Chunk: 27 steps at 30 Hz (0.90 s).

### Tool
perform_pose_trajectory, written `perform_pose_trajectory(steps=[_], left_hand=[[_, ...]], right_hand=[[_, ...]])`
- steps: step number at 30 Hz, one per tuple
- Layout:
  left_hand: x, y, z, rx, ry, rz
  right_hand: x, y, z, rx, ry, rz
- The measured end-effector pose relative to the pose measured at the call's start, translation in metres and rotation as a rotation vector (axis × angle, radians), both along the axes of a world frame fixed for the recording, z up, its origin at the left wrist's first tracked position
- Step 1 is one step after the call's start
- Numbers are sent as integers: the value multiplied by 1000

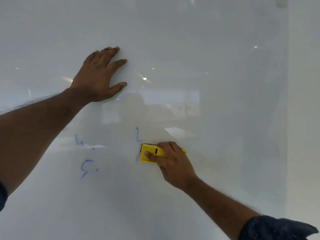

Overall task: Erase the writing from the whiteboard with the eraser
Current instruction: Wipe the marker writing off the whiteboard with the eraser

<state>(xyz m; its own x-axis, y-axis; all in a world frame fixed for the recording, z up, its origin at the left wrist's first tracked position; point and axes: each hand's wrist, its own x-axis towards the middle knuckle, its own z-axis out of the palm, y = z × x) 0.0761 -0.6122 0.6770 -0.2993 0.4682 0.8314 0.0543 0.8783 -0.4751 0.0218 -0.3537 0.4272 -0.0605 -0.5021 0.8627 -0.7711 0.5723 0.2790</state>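
A glossy whiteboard (216,104) fills the view. My right hand (173,163) presses a yellow eraser (147,154) with a black felt edge flat against the board, low and centre. Blue marker writing remains: a stroke like a "2" (138,135) just above the eraser's left end, a faint blue trace at the eraser's left edge, a "4." (81,142) to the left, and a "5." (86,169) below that. My left hand (102,77) rests flat on the board higher up, fingers spread, holding nothing.
The whiteboard's right edge (288,118) runs vertically near the frame's right side, with a pale wall (304,118) beyond it. Ceiling lights and room shapes reflect in the board's surface.
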Motion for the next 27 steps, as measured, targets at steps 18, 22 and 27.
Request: perform_pose_trajectory(steps=[18, 22, 27], left_hand=[[30, -32, -5, -9, -146, 76], [39, -40, -6, 6, -153, 89], [43, -48, -9, 19, -168, 109]], right_hand=[[6, -13, 40, 187, 135, 24], [5, -23, 118, -4, 52, -4], [2, -14, 35, 75, 49, 56]])
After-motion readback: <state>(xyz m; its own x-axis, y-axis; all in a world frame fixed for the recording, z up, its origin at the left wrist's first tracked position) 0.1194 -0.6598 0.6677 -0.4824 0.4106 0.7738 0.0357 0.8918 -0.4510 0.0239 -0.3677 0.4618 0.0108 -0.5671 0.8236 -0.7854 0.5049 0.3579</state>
